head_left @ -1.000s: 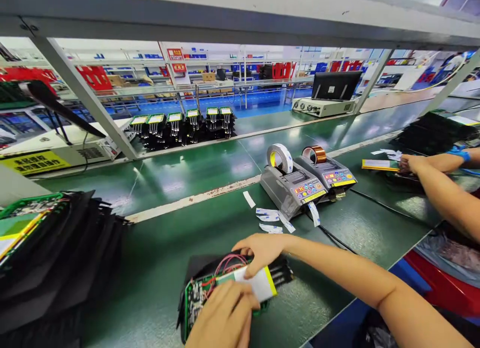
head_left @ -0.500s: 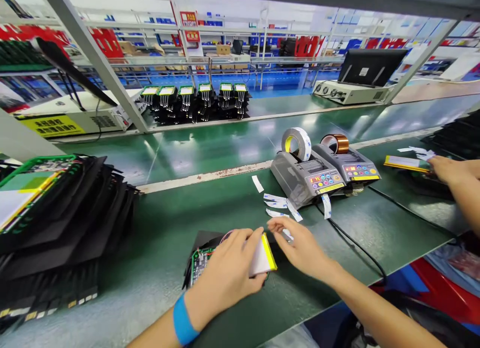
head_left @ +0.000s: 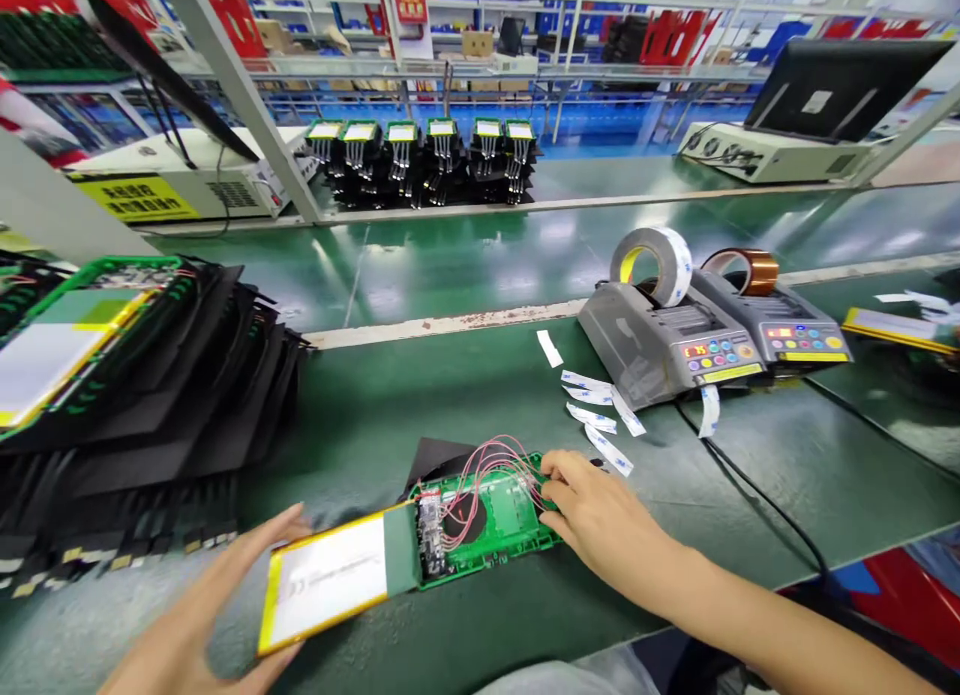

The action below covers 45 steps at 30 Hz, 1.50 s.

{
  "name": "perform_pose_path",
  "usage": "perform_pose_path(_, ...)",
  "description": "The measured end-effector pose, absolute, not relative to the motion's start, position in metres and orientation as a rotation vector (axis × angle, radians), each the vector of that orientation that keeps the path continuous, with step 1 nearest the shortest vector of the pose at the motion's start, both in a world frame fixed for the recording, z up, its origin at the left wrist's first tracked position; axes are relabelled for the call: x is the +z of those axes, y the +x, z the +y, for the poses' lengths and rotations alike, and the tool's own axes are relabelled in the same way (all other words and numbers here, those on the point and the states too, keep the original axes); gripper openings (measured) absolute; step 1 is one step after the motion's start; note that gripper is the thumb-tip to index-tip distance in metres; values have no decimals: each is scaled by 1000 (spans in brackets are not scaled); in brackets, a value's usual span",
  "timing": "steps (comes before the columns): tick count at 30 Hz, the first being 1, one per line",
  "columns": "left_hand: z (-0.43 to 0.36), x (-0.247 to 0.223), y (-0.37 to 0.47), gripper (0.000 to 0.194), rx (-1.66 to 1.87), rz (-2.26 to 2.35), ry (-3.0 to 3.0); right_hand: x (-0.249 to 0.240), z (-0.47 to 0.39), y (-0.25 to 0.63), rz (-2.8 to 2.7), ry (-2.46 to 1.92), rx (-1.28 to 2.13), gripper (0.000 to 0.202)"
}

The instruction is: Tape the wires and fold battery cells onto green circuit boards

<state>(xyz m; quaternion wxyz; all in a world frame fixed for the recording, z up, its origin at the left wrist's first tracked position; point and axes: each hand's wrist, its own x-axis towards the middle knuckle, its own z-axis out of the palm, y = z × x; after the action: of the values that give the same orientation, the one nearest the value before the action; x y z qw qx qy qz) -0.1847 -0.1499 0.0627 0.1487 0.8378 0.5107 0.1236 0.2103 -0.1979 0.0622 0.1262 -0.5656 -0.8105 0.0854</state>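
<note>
A flat white battery pack (head_left: 330,580) with yellow edges extends leftward from a green plastic case (head_left: 495,520) holding a circuit board and looping pink wires. My left hand (head_left: 202,600) spans the pack's left end, thumb at its lower edge and fingers by the upper one. Around the right end of the case, my right hand (head_left: 585,510) has its fingers curled, touching the rim near the wires. Part of a black flap (head_left: 442,460) shows behind the case. Several strips of white backing paper (head_left: 592,418) lie beyond my right hand.
Two tape dispensers (head_left: 675,345) stand at the right, their cable (head_left: 757,520) crossing the bench. A tall stack of black-flapped units (head_left: 187,405) fills the left side. Another battery pack (head_left: 892,327) lies at far right. Across the bench are more units (head_left: 427,165) and a monitor (head_left: 840,90).
The battery pack has swung over to the left with my left hand, uncovering the case and wires. My right hand has come onto the case's right end. The view has shifted.
</note>
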Motion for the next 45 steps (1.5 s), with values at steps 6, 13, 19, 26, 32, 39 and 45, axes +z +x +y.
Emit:
perform_pose_path(6, -144, 51, -179, 71, 122, 1308, 2426, 59, -195, 199, -2467, -1607, 220, 21)
perform_pose_path(13, -114, 91, -85, 27, 327, 987, 2493, 51, -199, 208, -2388, -1593, 376, 20)
perform_pose_path(19, -100, 93, -41, 24, 134, 833, 2805, 53, -203, 216, -2330, -1498, 568, 20)
perform_pose_path(26, -102, 98, -29, 20, 183, 823, 2683, 51, -201, 219, -2268, -1465, 630, 16)
perform_pose_path(32, -81, 77, -55, 21, 368, 1124, 2310, 46, -200, 224, -2176, -1298, 663, 14)
perform_pose_path(39, -67, 88, -45, 27, 593, 1317, 2097, 46, -199, 232, -1982, -1237, 959, 8)
perform_pose_path(45, -115, 123, 16, 22, 313, 706, 2459, 49, -197, 233, -1999, -1253, 923, 7)
